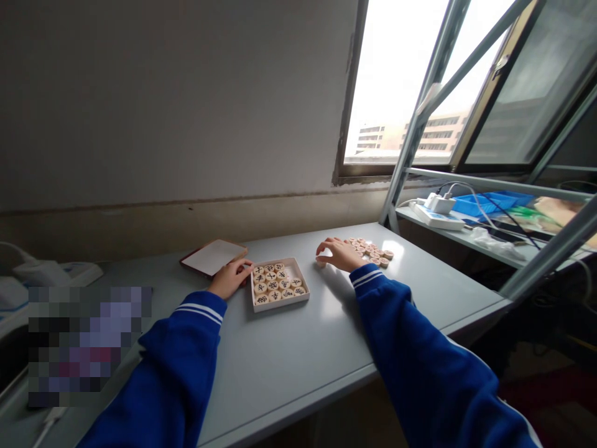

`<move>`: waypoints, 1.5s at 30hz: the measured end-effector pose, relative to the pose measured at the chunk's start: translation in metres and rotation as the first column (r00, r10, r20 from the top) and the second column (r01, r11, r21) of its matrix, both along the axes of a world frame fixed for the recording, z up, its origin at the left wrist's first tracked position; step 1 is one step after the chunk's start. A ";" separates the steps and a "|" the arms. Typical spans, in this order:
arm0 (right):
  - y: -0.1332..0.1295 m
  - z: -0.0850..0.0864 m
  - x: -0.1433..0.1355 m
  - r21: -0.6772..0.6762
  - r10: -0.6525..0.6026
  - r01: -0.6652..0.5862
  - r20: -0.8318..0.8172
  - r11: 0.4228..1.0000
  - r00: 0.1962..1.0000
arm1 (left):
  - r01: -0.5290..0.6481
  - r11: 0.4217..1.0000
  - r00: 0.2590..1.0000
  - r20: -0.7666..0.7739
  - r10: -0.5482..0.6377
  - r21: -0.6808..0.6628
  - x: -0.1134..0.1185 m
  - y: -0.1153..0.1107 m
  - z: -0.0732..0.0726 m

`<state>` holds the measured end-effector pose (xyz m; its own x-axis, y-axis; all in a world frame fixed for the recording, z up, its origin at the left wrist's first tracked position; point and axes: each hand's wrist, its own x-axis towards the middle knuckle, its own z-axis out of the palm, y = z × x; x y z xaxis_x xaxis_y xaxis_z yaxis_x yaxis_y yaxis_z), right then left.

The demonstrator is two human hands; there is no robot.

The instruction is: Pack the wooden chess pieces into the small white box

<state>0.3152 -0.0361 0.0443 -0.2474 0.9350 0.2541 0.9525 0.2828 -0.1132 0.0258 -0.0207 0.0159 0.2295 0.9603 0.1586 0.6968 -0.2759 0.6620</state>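
A shallow white box (281, 306) on the desk holds rows of round xiangqi pieces (272, 285) with black characters; its upper right corner shows bare bottom. My left hand (229, 279) is at the box's left side, its partly curled fingers against the edge. To the right of the box, my right hand (341, 254) is low over the desk with thumb and fingers bent around a single xiangqi piece (321, 263) at their tips. Beyond that hand lies a loose group of xiangqi pieces with reddish marks (373, 252), partly hidden by it.
The box lid (212, 257) lies behind my left hand, pale inside up. A pixelated flat object (88, 342) and white plugs (44, 274) are on the left. A metal frame (415, 143) rises at the right, beside a shelf with a power strip (438, 216) and blue tray (489, 202).
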 end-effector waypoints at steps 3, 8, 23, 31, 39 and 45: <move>-0.002 0.001 0.007 -0.027 0.022 -0.021 0.051 0.999 0.998 | 0.004 1.000 1.000 0.010 -0.003 -0.004 0.000 0.000 0.000; -0.001 0.006 0.032 0.036 -0.146 0.143 0.081 0.989 0.986 | 0.007 1.000 1.000 0.011 -0.007 0.003 -0.001 0.000 0.000; -0.019 -0.007 -0.038 0.212 0.289 -0.277 -0.029 0.937 0.957 | 0.016 0.999 0.998 0.065 -0.014 -0.029 -0.003 0.004 -0.005; -0.023 -0.006 -0.046 0.067 0.410 -0.406 -0.059 0.911 0.910 | 0.019 1.000 0.999 0.029 -0.018 -0.013 -0.002 0.003 -0.003; -0.016 -0.002 -0.036 0.017 0.302 -0.314 -0.327 0.949 0.895 | 0.013 1.000 0.999 -0.039 -0.013 -0.003 -0.001 0.001 -0.001; -0.012 -0.003 -0.006 -0.055 0.056 -0.063 -0.128 0.996 0.990 | 0.005 1.000 0.998 -0.059 -0.005 -0.002 -0.001 0.001 0.000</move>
